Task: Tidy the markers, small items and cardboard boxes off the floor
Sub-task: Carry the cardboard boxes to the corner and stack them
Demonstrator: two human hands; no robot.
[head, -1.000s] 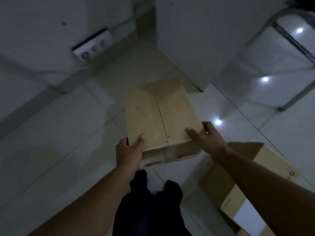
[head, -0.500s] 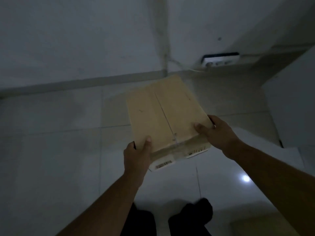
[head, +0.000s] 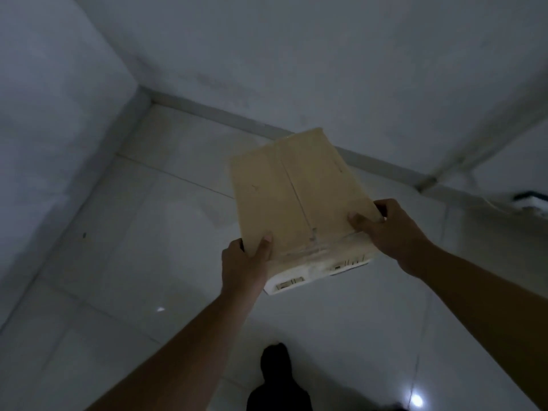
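Note:
A closed brown cardboard box (head: 296, 191) with a taped centre seam and white labels on its near side hangs in the air above the tiled floor. My left hand (head: 244, 266) grips its near left corner, thumb on top. My right hand (head: 391, 228) grips its near right edge, thumb on top and fingers wrapped around the side. The room is dim.
A corner where two white walls meet lies ahead at upper left, with a grey skirting (head: 225, 117) along the floor. A white socket strip (head: 532, 203) sits by the wall at far right. My dark-clothed leg (head: 277, 378) shows at the bottom.
I have turned left with the box held in both hands. The socket strip slid to the far right, the second box on the floor left the view, and a wall corner came in.

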